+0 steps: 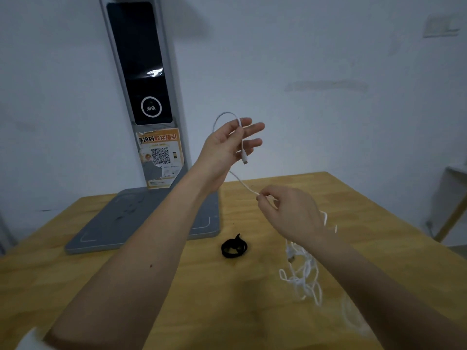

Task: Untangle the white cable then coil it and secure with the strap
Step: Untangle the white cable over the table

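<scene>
Head view looks down over a worktop (177,299) of pale, yellowish wood with a soft grain and a smooth matt face. Raised above its far part, the left hand (225,147) has the cable (303,271) pinched between thumb and forefinger, the other fingers spread loosely; a thin, round white cord arcs up in a small loop over the hand, and its short end hangs down past the palm, finishing in a slim white plug with a metal tip. From the back of that hand the cord runs down to the right hand (290,213), which pinches it between curled fingertips just above the wood. Below and behind the right wrist the rest of the cable lies on the worktop in a loose tangle of crossing loops, glossy and limp, partly hidden by the forearm. Near the tangle, on its left and apart from it, lies the strap (234,246), a narrow black band of dull fabric curled into a rough ring. Further back stands a grey stand (141,218) with a flat, rounded base plate and a tilted upright carrying a dark glossy panel and an orange sticker (159,157) with a printed square code.
</scene>
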